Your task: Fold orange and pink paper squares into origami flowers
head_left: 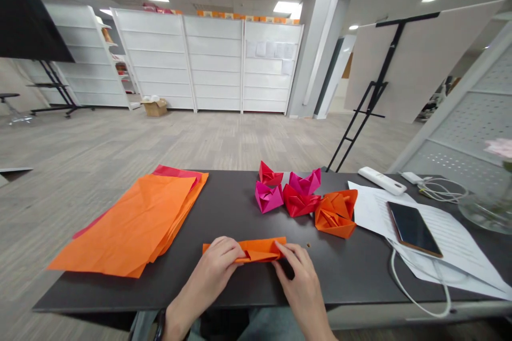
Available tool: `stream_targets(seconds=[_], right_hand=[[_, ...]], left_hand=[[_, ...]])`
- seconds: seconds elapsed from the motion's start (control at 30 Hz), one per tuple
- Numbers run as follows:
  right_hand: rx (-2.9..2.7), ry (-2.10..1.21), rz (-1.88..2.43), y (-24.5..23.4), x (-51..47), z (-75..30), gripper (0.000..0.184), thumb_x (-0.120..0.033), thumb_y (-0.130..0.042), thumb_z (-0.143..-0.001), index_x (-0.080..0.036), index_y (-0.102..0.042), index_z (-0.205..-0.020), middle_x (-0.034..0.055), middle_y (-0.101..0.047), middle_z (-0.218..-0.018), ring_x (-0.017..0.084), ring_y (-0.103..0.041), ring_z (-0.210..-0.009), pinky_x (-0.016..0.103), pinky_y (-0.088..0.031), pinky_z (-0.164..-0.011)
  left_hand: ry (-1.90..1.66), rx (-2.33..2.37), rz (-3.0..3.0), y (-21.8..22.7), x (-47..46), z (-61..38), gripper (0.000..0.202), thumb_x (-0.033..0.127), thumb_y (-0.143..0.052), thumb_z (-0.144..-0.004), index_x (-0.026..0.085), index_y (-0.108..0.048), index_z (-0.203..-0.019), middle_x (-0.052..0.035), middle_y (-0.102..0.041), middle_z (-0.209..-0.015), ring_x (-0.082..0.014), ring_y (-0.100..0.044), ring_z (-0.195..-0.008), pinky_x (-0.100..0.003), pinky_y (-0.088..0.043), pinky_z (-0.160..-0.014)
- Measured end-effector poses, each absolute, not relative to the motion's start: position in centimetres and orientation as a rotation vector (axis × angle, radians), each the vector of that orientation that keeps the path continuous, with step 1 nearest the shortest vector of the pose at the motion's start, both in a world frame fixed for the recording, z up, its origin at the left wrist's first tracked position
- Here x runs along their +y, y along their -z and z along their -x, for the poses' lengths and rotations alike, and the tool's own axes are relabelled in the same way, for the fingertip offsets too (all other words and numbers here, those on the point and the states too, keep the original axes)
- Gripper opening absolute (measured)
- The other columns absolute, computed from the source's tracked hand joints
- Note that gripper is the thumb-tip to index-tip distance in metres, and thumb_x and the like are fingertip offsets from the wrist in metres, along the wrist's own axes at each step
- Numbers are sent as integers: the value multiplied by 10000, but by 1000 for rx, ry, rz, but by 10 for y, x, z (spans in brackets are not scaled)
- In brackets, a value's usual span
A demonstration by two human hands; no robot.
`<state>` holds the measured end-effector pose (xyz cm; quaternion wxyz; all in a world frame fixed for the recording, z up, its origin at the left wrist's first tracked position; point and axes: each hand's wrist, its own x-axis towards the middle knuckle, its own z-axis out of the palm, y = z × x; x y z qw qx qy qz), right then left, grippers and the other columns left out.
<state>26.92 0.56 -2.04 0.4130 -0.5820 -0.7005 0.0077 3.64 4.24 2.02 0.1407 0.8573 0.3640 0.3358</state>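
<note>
A strip of folded orange paper (260, 249) lies near the front edge of the dark table, with both hands on it. My left hand (221, 260) is closed over its left part, fingers curled and covering some of the folds. At the right end, my right hand (296, 266) pinches the paper between thumb and fingers. Just beyond stand several folded paper boats: a magenta one (269, 196), a red one (299, 201), a larger orange one (336, 214), and more behind them.
A stack of orange and red paper sheets (132, 218) covers the table's left side. To the right lie printed pages (460, 240), a phone (414, 228), a white power bank-like bar (382, 180) and a cable (404, 285). A glass vase (486, 213) stands at the far right.
</note>
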Motion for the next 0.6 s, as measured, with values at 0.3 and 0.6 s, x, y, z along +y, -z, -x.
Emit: stream_targets(seconds=[0.3, 0.6], right_hand=[[-1855, -225, 1430, 14, 4, -269, 201, -177, -492, -939, -238, -668, -864, 54, -675, -939, 222, -647, -893, 383, -552, -804], [-1754, -276, 1496, 14, 3, -269, 239, -320, -526, -956, -252, -729, -851, 102, -576, -1313, 284, -555, -1219, 455, -491, -965]], left_hand=[[-925, 951, -2688, -10, 25, -15, 471, -47, -428, -784, 237, -627, -1102, -16, -722, -1048, -176, -659, -1025, -440, -452, -1077], [-920, 1032, -2730, -11, 21, -18, 401, 3, -495, -803, 219, -605, -1122, -42, -711, -1044, -196, -674, -980, -457, -505, -1035]])
